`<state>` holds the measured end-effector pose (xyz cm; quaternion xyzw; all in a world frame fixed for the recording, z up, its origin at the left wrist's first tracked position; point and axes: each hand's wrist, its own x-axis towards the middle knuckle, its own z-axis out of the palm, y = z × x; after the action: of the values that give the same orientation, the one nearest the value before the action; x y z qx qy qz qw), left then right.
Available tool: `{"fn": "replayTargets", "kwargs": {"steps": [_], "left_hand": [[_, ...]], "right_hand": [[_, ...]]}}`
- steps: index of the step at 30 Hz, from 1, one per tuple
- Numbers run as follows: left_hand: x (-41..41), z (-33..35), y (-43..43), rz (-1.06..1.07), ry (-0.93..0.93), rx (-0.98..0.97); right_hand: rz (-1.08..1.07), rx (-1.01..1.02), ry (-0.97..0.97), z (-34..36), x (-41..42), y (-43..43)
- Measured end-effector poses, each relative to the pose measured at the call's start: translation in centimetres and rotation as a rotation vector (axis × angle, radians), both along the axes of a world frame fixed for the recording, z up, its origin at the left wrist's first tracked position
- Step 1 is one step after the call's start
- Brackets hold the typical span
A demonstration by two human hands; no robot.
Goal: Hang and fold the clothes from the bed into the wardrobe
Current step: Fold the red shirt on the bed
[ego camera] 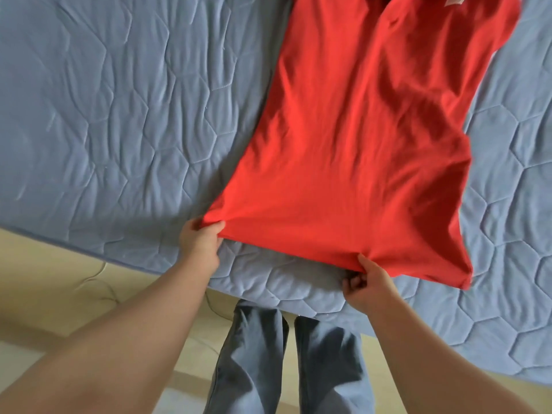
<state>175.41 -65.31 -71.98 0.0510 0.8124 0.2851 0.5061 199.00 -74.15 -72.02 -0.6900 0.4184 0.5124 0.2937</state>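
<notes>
Forearms (119, 339): two bare arms reach forward from the lower corners of the view toward the near edge of a bed.
Legs: grey-blue trousers (254, 354) show between the arms, and the person stands right against the mattress edge.
Floor (44, 294): pale beige, visible at the lower left, with a thin cord (100, 274) lying on it close to the bed.
Bed (104, 115): it fills most of the view and has a blue-grey quilted cover, stitched in hexagons and lightly wrinkled.
Red shirt (352, 150): bright red and spread lengthwise on the bed, right of centre. Its hem is toward the person and its neck end is at the top edge of the view. One short sleeve spreads out at the upper right.
Left hand (199, 243): it grasps the left corner of the hem, thumb on top and fingers curled underneath, so the cloth bunches into small folds at the grip.
Right hand (366, 286): it pinches the hem further along, thumb pressed on top and fingers curled below. The right corner of the hem lies loose beyond this hand.
Hem: it is pulled taut between the two hands and raised slightly off the quilt, with a shadow on the cover beneath it.
White label (454, 0): a small pale patch on the red cloth at the top edge, too blurred to read.
</notes>
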Motion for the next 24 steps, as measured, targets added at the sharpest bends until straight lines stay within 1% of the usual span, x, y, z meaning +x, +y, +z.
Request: {"fn": "replayTargets", "kwargs": {"steps": [1, 3, 4, 5, 6, 9, 12, 15, 19, 20, 22, 23, 24], "left_hand": [[-0.4, 0.0, -0.1, 0.059, 0.007, -0.005], [0.0, 0.0, -0.4, 0.246, -0.113, -0.045], [0.7, -0.2, -0.7, 0.294, -0.167, -0.062], [1.7, -0.1, -1.0, 0.274, -0.2, -0.102], [2.8, 0.0, -1.5, 0.211, -0.222, -0.118], [6.1, -0.2, -1.9, 0.256, -0.38, -0.163], [8.1, -0.3, -2.1, 0.223, -0.453, -0.232], [9.3, -0.5, -2.1, 0.215, -0.455, -0.283], [9.8, -0.6, -2.2, 0.27, -0.352, -0.229], [9.8, -0.6, -2.2, 0.298, -0.332, -0.205], [9.9, -0.6, -2.4, 0.329, -0.32, -0.156], [10.0, -0.5, -2.5, 0.328, -0.32, -0.139], [10.1, -0.5, -2.7, 0.319, -0.325, -0.126]], "right_hand": [[0.001, -0.012, -0.004, 0.1, 0.2, -0.4], [-0.051, 0.005, -0.028, 0.3, 0.8, -0.9], [-0.094, 0.023, -0.046, 0.4, 1.3, -0.9], [-0.135, 0.04, -0.062, 0.6, 1.7, -0.8], [-0.174, 0.06, -0.075, 0.7, 2.0, -0.6], [-0.286, 0.133, -0.087, 0.9, 3.1, -0.6], [-0.353, 0.209, -0.098, 0.8, 4.2, -1.1], [-0.384, 0.263, -0.103, 0.3, 5.5, -1.9], [-0.372, 0.261, -0.08, 0.4, 7.1, -2.0], [-0.395, 0.254, -0.056, 0.4, 7.7, -2.1], [-0.435, 0.201, -0.086, 0.9, 8.4, -2.1], [-0.534, 0.162, -0.092, 0.8, 8.8, -2.1], [-0.553, 0.155, -0.12, 1.1, 8.8, -2.2]]}}
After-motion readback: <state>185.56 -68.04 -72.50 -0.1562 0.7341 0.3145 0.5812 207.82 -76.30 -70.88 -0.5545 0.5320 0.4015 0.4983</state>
